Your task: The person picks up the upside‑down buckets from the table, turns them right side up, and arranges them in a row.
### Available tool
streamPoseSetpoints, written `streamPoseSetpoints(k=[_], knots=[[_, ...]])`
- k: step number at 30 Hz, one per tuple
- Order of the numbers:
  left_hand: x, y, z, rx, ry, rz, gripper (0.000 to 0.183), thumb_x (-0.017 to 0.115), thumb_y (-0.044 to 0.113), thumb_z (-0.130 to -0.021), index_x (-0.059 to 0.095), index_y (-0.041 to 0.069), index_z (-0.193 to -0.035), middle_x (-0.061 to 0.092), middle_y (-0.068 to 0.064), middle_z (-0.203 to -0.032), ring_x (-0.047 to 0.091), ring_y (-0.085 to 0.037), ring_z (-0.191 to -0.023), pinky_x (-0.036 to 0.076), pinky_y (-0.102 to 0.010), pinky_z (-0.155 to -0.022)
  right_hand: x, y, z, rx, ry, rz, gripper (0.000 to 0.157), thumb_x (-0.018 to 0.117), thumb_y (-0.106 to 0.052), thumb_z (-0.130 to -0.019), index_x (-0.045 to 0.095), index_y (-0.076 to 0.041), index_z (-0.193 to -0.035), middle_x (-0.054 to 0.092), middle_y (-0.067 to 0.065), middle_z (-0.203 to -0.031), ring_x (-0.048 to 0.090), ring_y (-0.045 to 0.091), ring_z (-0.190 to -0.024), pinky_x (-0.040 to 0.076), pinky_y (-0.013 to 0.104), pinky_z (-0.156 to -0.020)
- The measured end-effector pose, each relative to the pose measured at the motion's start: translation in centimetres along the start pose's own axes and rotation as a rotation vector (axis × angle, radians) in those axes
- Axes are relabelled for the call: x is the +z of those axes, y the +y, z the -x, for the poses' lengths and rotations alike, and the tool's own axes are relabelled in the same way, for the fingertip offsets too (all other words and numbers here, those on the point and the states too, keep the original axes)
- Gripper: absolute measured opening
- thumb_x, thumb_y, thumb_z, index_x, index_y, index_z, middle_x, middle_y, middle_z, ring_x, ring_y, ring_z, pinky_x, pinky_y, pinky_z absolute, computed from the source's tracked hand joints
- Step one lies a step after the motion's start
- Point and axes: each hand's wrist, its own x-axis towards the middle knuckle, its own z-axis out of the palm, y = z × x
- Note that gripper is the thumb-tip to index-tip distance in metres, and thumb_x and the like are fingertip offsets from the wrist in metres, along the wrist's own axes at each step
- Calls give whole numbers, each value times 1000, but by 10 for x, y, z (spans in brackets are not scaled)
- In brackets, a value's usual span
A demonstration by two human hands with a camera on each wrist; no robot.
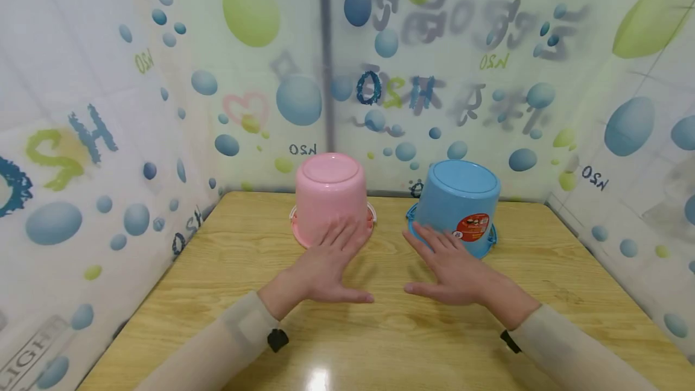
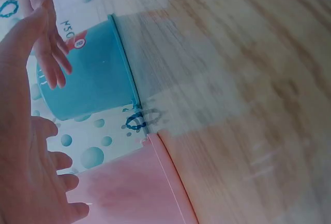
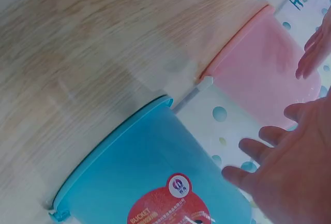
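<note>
A pink bucket (image 1: 330, 195) stands upside down on the wooden table, left of the middle. To its right a blue bucket (image 1: 453, 204), also upturned, carries a red label (image 1: 472, 227). My left hand (image 1: 329, 261) hovers above the table in front of the pink bucket, fingers straight and thumb spread. In front of the blue bucket my right hand (image 1: 453, 267) hangs the same way, palm down. Both hands hold nothing. The left wrist view shows the blue bucket (image 2: 90, 71) beyond my fingers; in the right wrist view the pink bucket (image 3: 264, 66) lies farther off.
The wooden table (image 1: 388, 343) reaches to a patterned curtain (image 1: 260, 107) behind the buckets. More of this printed sheeting closes in the left and right sides. A pink bucket handle (image 1: 371, 213) and a blue bucket handle (image 1: 411, 212) hang by the rims.
</note>
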Motion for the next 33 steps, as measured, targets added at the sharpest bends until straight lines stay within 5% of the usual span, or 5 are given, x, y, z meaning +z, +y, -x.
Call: streamPoseSetpoints(k=[7, 15, 24, 33], knots=[[-3, -12, 8, -72, 60, 206, 111, 60, 78, -84, 18, 15, -165, 23, -16, -168, 27, -34, -154, 36, -52, -119, -4, 1, -16, 19, -31, -207, 96, 53, -77, -90, 9, -34, -165, 24, 7, -168, 42, 35, -146, 44, 59, -110], [-15, -39, 28, -128, 108, 289, 105, 69, 68, -85, 24, 13, -163, 24, -11, -168, 43, -32, -144, 47, -52, -110, -4, 4, -43, 117, -91, -447, 96, 62, -69, -90, 15, -30, -164, 29, 7, -165, 43, 34, -144, 44, 60, -110], [-19, -81, 53, -267, 101, 421, 105, 73, 63, -86, 15, 26, -165, 26, -10, -166, 38, -35, -147, 44, -59, -110, 9, 2, -79, 123, -135, -476, 107, 69, -69, -85, 11, -28, -165, 21, 4, -169, 41, 34, -147, 39, 57, -116], [-4, -125, 70, -421, -48, 461, 113, 71, 73, -81, 8, 31, -165, 24, -19, -164, 36, -45, -146, 38, -64, -113, 24, 8, -105, 165, -170, -435, 111, 75, -57, -87, 5, -21, -166, 14, 13, -171, 28, 36, -153, 30, 58, -121]])
